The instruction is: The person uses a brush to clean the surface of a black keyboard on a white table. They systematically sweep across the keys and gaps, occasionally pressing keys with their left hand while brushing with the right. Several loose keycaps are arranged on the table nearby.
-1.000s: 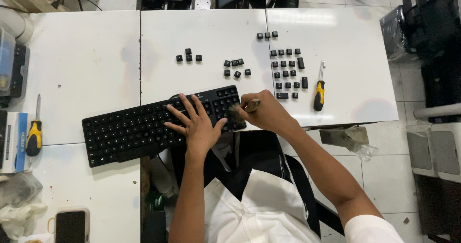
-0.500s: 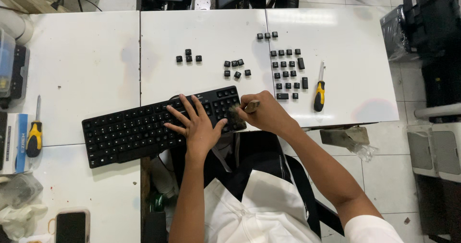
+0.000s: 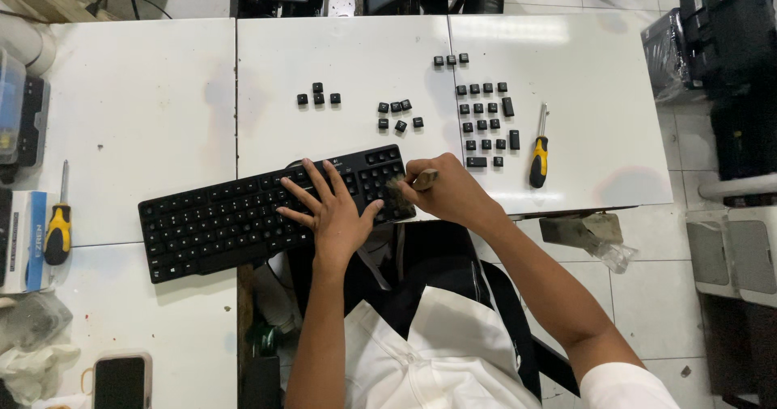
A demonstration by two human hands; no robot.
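Bright, even overhead light; glare whitens the far edge of the white table. Shadows are soft and short. Focus is sharp, edges slightly bowed.

Black keyboard lay tilted across white tabletop, right end raised toward loose keycaps, its right section stripped of keys. Small brush, wooden handle, bristles on keyboard's right end.

Brush slightly lower on keyboard
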